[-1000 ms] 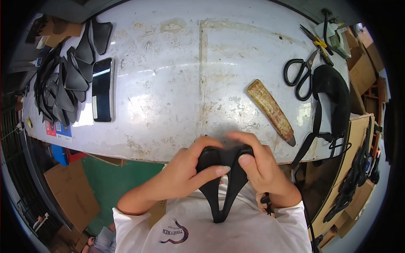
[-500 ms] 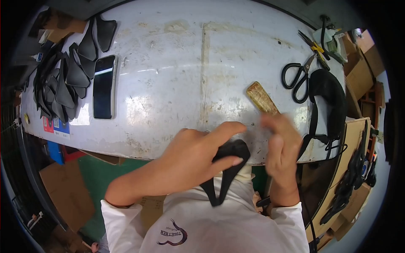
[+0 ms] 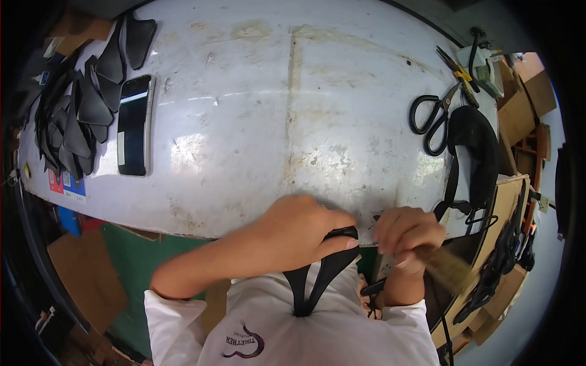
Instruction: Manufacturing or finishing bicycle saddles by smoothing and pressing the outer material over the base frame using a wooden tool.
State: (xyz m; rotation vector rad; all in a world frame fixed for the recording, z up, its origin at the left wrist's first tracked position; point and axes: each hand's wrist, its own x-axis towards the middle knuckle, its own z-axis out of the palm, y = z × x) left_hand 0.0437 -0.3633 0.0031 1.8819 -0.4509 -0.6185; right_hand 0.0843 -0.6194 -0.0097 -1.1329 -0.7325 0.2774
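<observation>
My left hand (image 3: 302,229) is closed on a black V-shaped piece of soft sheet material (image 3: 332,265), pinching its folded upper end between thumb and fingers at the table's near edge. The piece's two strips hang down and meet in front of the white shirt. Just to its right, my right hand (image 3: 409,235) is wrapped around a yellowish-brown tool with a tape-wrapped handle (image 3: 448,268). That handle is smeared by motion and sticks out to the lower right. A small dark tip shows by the fingers on the other side; its kind cannot be made out.
On the white table (image 3: 226,122) lie a phone (image 3: 134,128) and a heap of dark grey curved pieces (image 3: 76,122) at the left. At the right are black-handled scissors (image 3: 433,119), yellow-handled pliers (image 3: 461,72) and a black curved strapped item (image 3: 479,152). Cardboard boxes (image 3: 519,116) stand beyond.
My right hand has picked up the tape-wrapped tool from the table and drawn it back toward me. My left hand, still gripping the black piece, has come slightly lower.
</observation>
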